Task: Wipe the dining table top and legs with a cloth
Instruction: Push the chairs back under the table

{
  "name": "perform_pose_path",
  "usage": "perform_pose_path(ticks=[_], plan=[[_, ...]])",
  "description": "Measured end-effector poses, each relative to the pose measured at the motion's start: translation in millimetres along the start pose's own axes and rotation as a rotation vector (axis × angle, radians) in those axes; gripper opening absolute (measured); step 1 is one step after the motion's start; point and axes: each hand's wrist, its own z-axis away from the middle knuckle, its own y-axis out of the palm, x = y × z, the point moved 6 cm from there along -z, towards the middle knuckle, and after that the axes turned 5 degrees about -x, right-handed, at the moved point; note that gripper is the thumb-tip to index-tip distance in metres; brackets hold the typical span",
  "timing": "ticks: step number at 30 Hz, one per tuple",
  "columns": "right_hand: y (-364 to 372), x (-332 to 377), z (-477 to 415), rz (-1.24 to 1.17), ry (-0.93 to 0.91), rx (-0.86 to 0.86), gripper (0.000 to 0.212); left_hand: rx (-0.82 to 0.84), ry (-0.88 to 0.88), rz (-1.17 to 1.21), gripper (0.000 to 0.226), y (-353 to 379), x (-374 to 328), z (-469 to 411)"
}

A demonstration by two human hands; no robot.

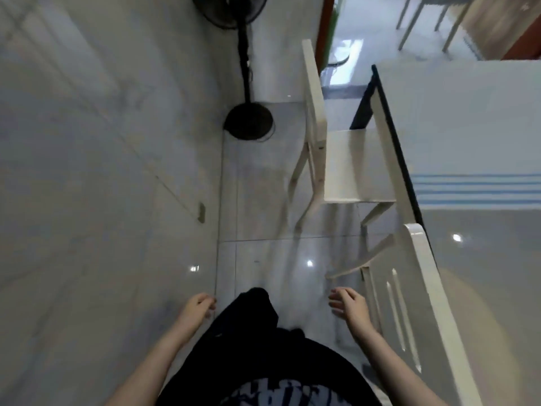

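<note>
Nearby, a glossy white table [486, 268] stands beside a slatted white chair [433, 294].

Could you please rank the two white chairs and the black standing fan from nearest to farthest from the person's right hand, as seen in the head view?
1. Near white chair: just to the right of the right hand, against the table.
2. Far white chair: ahead, along the same table edge.
3. Black standing fan: farthest, ahead and to the left.
</note>
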Motion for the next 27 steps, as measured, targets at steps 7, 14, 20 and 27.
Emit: perform_pose_path(ticks=[7, 14, 20, 27], plan=[[63.3, 51.4, -53.7, 0.087, 0.006, 0.102, 0.015, -0.147, -0.304, 0.287, 0.025, -40.3, 46.8, -27.4], [106.3, 121.1, -109.0, 0.151, -0.004, 0.06, 0.018, -0.099, -0.212, 0.241, 0.024, -68.6, -68.4, -117.8], [128.8, 203.1, -123.6, 0.078, -0.085, -0.034, 0.018, -0.011, 0.033, 0.129, 0.022, -100.8, -218.7, -189.4], [127.3, 379.2, -77.2, -0.097, -0.577, -0.275, 0.018, 0.109, 0.457, -0.009, 0.007, -96.0, -405.4, -234.2]])
